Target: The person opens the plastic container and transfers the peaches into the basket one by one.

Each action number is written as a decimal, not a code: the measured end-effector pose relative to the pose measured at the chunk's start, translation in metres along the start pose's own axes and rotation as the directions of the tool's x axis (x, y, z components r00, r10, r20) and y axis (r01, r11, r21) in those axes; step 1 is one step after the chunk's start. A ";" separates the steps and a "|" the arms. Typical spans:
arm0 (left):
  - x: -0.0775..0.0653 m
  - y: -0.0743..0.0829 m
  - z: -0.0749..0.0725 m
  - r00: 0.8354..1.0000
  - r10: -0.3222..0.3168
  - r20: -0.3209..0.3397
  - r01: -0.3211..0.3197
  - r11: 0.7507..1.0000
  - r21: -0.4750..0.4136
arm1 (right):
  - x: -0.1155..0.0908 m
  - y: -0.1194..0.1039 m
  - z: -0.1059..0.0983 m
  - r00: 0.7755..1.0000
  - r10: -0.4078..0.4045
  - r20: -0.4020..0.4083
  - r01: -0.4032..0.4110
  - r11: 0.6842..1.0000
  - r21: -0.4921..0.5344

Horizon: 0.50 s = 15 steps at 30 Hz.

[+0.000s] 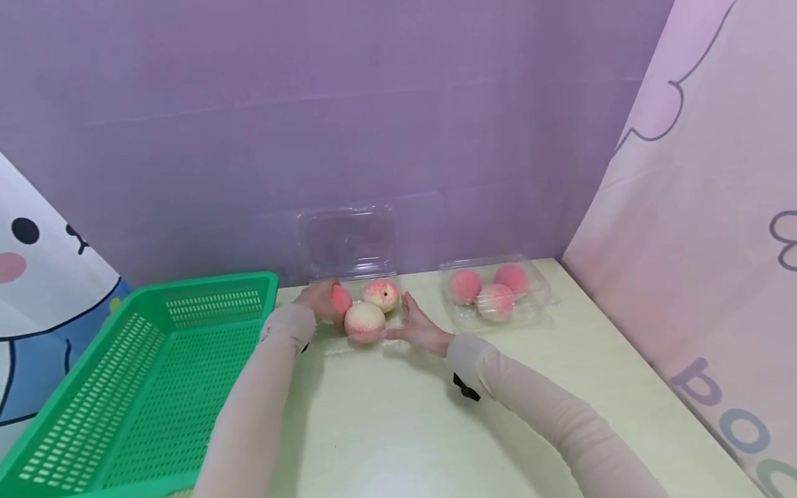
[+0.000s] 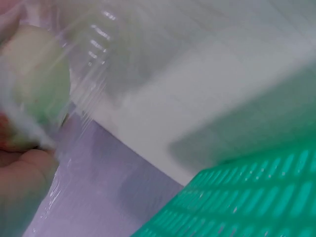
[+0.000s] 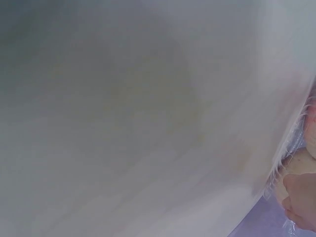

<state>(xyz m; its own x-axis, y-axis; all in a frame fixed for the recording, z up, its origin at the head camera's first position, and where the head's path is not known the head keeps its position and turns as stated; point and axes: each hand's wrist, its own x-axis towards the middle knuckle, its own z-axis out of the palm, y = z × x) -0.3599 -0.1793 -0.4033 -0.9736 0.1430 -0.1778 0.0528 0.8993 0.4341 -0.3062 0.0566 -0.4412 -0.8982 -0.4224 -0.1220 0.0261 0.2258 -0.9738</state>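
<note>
An uncovered clear plastic clamshell box near the back of the table has three peaches in it. My left hand grips the pink peach at its left side, with the fingertips largely hidden. At the front of the box sits a cream peach; behind it is a speckled peach. My right hand is spread at the box's right side, thumb by the cream peach and fingers extended. In the left wrist view, a thumb shows beside a peach behind blurred clear plastic.
The box's raised lid leans near the purple backdrop. To the right stands another clear box with three pink peaches. A large green plastic basket occupies the left side. A patterned cloth borders the table's right edge.
</note>
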 end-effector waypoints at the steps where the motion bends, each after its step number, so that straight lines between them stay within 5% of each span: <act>1: 0.000 0.000 -0.002 1.000 0.006 -0.003 -0.006 1.000 0.000 | 0.001 0.000 0.000 1.000 -0.002 -0.004 0.002 1.000 -0.003; 15: -0.004 0.014 -0.022 0.997 0.050 -0.059 -0.045 0.996 0.080 | 0.005 0.004 -0.003 1.000 0.008 -0.007 -0.008 1.000 0.014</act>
<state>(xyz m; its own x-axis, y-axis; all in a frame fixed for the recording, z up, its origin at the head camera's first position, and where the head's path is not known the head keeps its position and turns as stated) -0.3600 -0.1764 -0.3769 -0.9812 0.1633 -0.1033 0.1146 0.9222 0.3694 -0.3122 0.0581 -0.4450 -0.9012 -0.4139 -0.1288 0.0400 0.2167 -0.9754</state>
